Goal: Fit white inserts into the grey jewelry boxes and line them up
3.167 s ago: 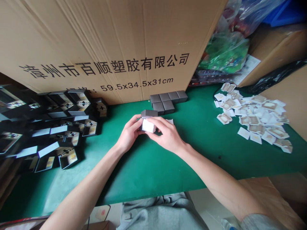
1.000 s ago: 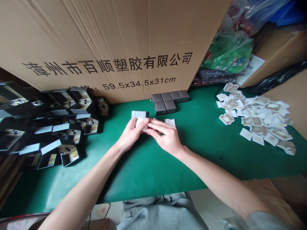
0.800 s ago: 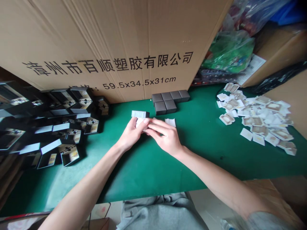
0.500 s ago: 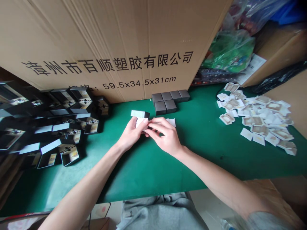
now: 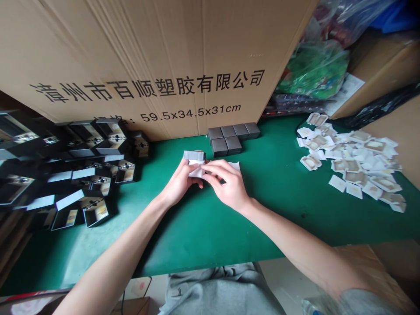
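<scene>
My left hand point(image 5: 179, 183) is wrapped round a small dark hinged box point(image 5: 194, 155) with its lid raised, above the green table. White lining point(image 5: 196, 169) shows in the mouth of the box. The fingers of my right hand point(image 5: 228, 181) are pinched at the right edge of that white lining; what exactly sits between the fingertips is too small to tell. Just behind my right hand, a white piece point(image 5: 235, 166) lies on the table, partly hidden.
Closed dark boxes point(image 5: 226, 142) stand grouped against a large carton point(image 5: 157, 52). Many opened dark boxes point(image 5: 95, 210) are stacked at the left. White inserts point(image 5: 361, 157) lie heaped at the right of the green table point(image 5: 210, 236). Plastic bags point(image 5: 315, 70) sit behind them.
My left hand has turned the box slightly and shifted it a little right. My right fingers have moved slightly over the white lining.
</scene>
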A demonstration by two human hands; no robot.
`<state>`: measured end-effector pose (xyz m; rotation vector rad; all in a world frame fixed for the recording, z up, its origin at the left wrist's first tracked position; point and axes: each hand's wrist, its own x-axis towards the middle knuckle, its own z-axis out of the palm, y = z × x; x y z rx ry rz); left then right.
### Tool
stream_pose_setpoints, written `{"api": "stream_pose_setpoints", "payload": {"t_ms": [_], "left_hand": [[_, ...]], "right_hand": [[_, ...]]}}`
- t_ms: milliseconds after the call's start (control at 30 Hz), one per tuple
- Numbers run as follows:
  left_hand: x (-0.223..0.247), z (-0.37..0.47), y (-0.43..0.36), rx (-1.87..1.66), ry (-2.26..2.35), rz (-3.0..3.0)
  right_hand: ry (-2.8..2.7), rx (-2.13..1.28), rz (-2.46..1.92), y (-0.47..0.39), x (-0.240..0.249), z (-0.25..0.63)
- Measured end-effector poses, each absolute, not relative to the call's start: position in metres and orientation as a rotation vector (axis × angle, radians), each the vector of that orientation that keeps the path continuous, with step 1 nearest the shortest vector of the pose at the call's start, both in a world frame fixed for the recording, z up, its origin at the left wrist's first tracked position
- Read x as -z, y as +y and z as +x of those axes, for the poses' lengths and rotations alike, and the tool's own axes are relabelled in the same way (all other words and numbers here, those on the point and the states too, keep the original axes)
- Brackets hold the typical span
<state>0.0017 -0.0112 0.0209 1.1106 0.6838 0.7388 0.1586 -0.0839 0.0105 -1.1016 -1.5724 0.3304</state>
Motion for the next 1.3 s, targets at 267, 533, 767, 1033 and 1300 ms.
{"api": "stream_pose_setpoints", "payload": {"t_ms": [267,533,767,1033,1300], "left_hand": [[-0.0198,0.0027,-0.0100,-0.738,0.684,1.120],[-0.0173,0.0020,-0.0117,-0.744,0.688,1.146],[-0.0159,0.0009,-0.0113,-0.731,0.670,1.130],[-0.0177,0.0005,-0.0117,-0.722,0.669,1.135],[-0.0178,0.0010,-0.0130,-0.723,0.669,1.155]], "right_hand": [[-1.632,-0.239,-1.085,-0.0824,-0.0067,0.1606],[-1.666,-0.189,-1.083,-0.0836,-0.0050,0.1600],[-1.682,-0.187,-1.085,-0.0836,-0.0040,0.1609],[-1.666,-0.217,-1.095,-0.0831,-0.0058,0.1600],[-1.617,-0.300,-1.127,-0.0818,-0.0013,0.1585]]}}
